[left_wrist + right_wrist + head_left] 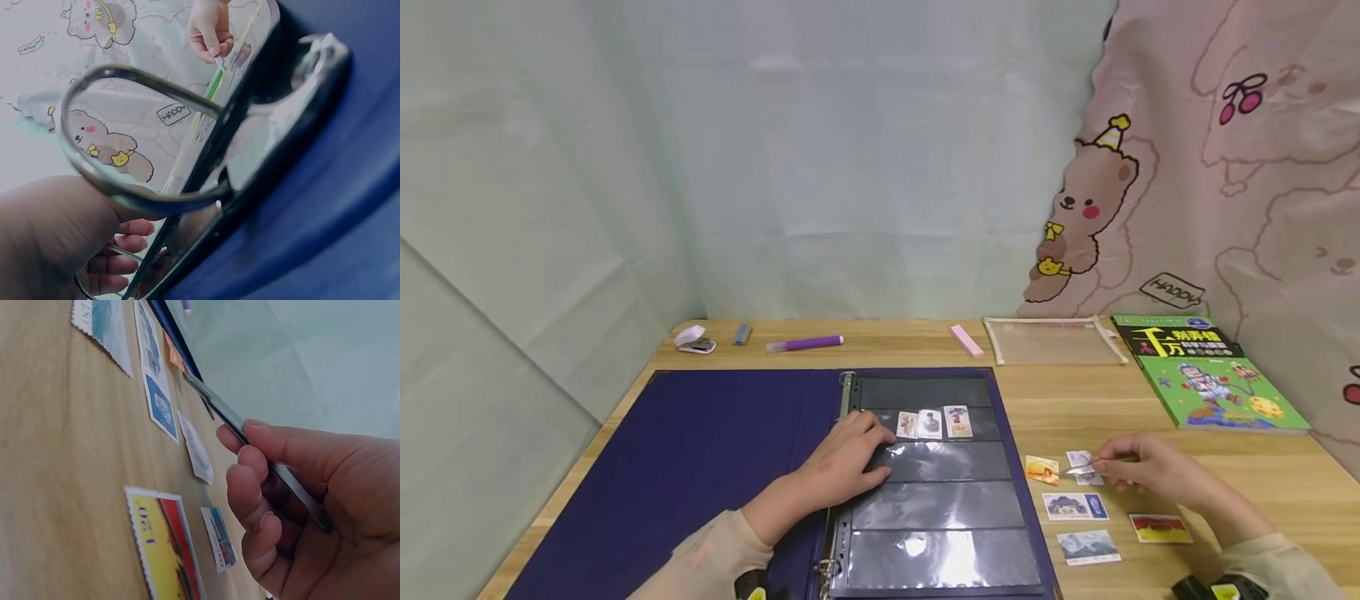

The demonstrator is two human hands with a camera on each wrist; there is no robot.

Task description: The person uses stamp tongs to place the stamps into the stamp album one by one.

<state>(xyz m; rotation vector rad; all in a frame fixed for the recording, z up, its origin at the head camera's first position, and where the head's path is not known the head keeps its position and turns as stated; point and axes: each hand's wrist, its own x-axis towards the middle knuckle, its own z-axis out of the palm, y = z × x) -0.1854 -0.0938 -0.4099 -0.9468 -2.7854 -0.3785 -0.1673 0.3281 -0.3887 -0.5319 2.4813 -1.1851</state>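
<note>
My right hand [1157, 471] pinches metal tweezers [219, 409] between thumb and fingers. The tweezer tips meet the edge of an orange stamp [1041, 469]; whether they grip it I cannot tell. Around it on the table lie a grey stamp [1081, 465], a building stamp [1075, 507], a mountain stamp [1087, 547] and a red-and-yellow stamp [1161, 528]. My left hand [850, 454] rests, fingers relaxed, on the black pocket page [936, 504] of an open blue stamp album [722, 450]. Three stamps [929, 424] sit in its second row.
Along the back stand a white stapler [695, 339], a grey-blue block [742, 334], a purple marker [805, 343], a pink bar [967, 341] and a mesh zip pouch [1052, 342]. A green book [1210, 375] lies at the right. Metal rings [75, 131] rise at the album's spine.
</note>
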